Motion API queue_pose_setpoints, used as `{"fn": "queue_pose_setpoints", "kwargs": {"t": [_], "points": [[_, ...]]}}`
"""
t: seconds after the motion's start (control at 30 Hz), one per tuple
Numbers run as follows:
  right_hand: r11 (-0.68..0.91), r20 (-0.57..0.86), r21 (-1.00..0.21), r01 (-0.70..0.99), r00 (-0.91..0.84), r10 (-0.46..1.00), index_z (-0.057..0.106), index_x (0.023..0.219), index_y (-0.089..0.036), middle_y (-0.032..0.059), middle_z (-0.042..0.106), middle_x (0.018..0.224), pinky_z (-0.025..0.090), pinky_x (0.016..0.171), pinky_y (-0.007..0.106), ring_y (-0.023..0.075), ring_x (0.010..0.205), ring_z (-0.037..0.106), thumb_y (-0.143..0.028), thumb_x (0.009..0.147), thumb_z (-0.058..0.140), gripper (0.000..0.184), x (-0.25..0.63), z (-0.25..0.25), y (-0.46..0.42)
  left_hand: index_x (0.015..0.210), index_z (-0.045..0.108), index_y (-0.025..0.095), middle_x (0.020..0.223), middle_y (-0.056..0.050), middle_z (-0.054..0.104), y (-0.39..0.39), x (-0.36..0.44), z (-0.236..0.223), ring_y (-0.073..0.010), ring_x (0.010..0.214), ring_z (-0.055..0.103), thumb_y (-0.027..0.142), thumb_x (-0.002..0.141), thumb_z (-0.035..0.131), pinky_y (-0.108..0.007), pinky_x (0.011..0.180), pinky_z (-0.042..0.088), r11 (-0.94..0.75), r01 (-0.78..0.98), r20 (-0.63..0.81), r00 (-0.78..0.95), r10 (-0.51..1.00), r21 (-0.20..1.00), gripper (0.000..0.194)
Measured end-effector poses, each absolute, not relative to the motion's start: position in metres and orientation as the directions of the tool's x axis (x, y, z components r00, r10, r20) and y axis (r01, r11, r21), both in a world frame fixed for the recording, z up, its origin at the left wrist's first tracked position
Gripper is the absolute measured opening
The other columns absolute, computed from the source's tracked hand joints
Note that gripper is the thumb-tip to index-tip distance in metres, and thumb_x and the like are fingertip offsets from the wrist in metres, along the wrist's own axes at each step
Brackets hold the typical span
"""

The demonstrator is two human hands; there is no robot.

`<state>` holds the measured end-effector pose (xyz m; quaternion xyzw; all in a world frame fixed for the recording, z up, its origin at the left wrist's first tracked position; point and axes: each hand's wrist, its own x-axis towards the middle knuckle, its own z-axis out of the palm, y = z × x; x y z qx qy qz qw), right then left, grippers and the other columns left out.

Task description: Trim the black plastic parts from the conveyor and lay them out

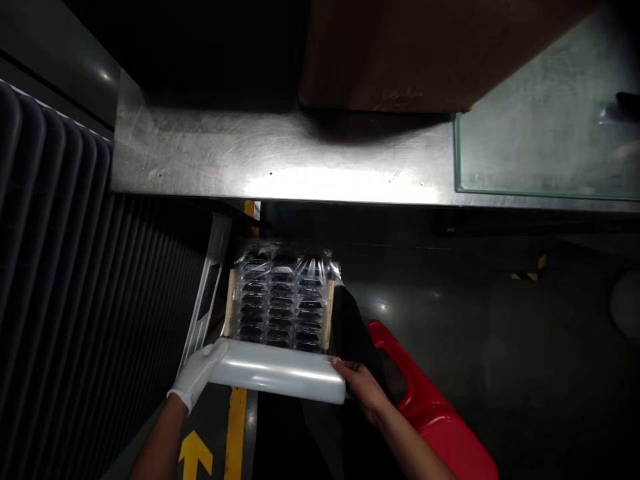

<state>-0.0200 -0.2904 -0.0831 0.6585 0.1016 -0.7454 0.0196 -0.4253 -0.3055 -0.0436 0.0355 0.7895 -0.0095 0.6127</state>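
A roll of clear stretch film (277,371) lies crosswise in front of me, held at both ends. My left hand (197,373), in a white glove, cups its left end. My bare right hand (361,389) grips its right end. Just beyond the roll sits a stack of trays with dark parts in rows (281,303), covered in shiny clear film and resting below a table's edge.
A steel table (280,167) crosses the view above the stack, with a brown cardboard box (400,53) and a glass-edged sheet (545,133) on it. A ribbed dark panel (85,267) fills the left. A red plastic object (435,413) lies by my right arm. Yellow floor markings (235,433) show below.
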Motion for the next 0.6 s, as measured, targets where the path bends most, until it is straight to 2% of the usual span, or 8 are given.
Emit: {"fn": "queue_pose_setpoints", "kwargs": {"t": [0.07,0.13,0.23,0.37,0.47,0.6], "points": [[-0.973,-0.975,-0.164,0.16,-0.174,0.136,0.073,0.104,-0.015,0.0091,0.076,0.096,0.058,0.079,0.036,0.0214,0.086,0.072,-0.069,0.087,0.073,0.057,-0.018,-0.08,-0.297,0.116,0.071,0.014,0.097,-0.006,0.078,-0.316,-0.426,-0.047,-0.023,0.09,0.075,0.067,0.099,0.055,-0.043,0.09,0.059,0.998,0.053,-0.968,-0.251,-0.001,-0.015,0.058],[-0.962,-0.952,-0.225,0.155,-0.244,0.184,0.074,0.111,-0.018,0.0087,0.078,0.107,0.057,0.089,0.038,0.026,0.101,0.072,-0.067,0.08,0.081,0.059,-0.015,-0.074,-0.306,0.112,0.071,0.015,0.097,-0.007,0.077,-0.324,-0.429,-0.054,-0.0228,0.089,0.074,0.066,0.099,0.055,-0.044,0.092,0.058,0.994,0.063,-0.953,-0.297,-0.063,-0.085,0.055],[-0.942,-0.927,-0.284,0.177,-0.3,0.224,0.074,0.115,-0.021,0.0067,0.078,0.111,0.055,0.097,0.04,0.0317,0.112,0.07,-0.062,0.07,0.09,0.062,-0.012,-0.066,-0.326,0.108,0.071,0.015,0.101,-0.008,0.075,-0.332,-0.433,-0.066,-0.023,0.092,0.073,0.065,0.098,0.059,-0.045,0.093,0.057,0.984,0.075,-0.932,-0.34,-0.126,-0.16,0.052],[-0.924,-0.934,-0.309,0.224,-0.253,0.251,0.072,0.113,-0.02,0.007,0.075,0.108,0.052,0.102,0.044,0.0288,0.111,0.068,-0.063,0.081,0.082,0.055,-0.01,-0.064,-0.35,0.108,0.071,0.015,0.101,-0.007,0.076,-0.339,-0.434,-0.071,-0.0231,0.092,0.074,0.067,0.097,0.059,-0.043,0.089,0.059,0.986,0.047,-0.947,-0.289,-0.14,-0.16,0.055],[-0.937,-0.953,-0.254,0.241,-0.227,0.199,0.07,0.111,-0.016,0.0059,0.073,0.104,0.055,0.096,0.043,0.0235,0.101,0.069,-0.061,0.094,0.07,0.048,-0.01,-0.068,-0.36,0.104,0.072,0.015,0.096,-0.006,0.077,-0.344,-0.427,-0.063,-0.0228,0.087,0.075,0.067,0.097,0.06,-0.042,0.086,0.06,0.987,0.033,-0.957,-0.252,-0.142,-0.155,0.054],[-0.96,-0.989,-0.052,0.274,-0.149,0.011,0.069,0.102,-0.014,0.003,0.07,0.091,0.059,0.075,0.034,0.0166,0.078,0.068,-0.058,0.103,0.06,0.045,-0.008,-0.074,-0.366,0.106,0.072,0.014,0.097,-0.006,0.079,-0.354,-0.415,-0.049,-0.0229,0.088,0.077,0.061,0.099,0.061,-0.042,0.087,0.061,0.992,0.024,-0.969,-0.222,-0.112,-0.12,0.049]]}}
